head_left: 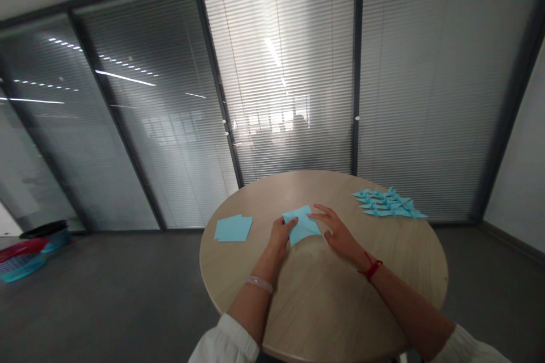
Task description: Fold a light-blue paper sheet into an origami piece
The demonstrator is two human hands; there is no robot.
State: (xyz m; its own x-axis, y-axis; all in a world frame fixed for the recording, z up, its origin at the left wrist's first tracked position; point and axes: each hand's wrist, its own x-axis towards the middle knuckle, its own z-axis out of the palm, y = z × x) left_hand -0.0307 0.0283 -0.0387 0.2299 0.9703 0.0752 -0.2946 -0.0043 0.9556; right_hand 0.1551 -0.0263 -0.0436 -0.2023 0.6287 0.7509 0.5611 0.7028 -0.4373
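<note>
A light blue square of paper [305,227] is tilted just above or on the middle of the round table. My left hand [281,235] grips its left edge, with the thumb on top and the fingers underneath. At the paper's right edge is my right hand [338,231], fingers apart, the index fingertip on or close to the sheet. A faint crease seems to cross the paper. Flat blue sheets [235,228] lie overlapping to the left of my hands. Rows of folded blue paper cranes [388,203] stand at the right.
The round wooden table [323,306] carries all the paper. Behind it runs a glass partition with blinds [293,68]. Plastic baskets [25,261] sit on the grey floor at the far left. A white wall [519,153] rises at the right.
</note>
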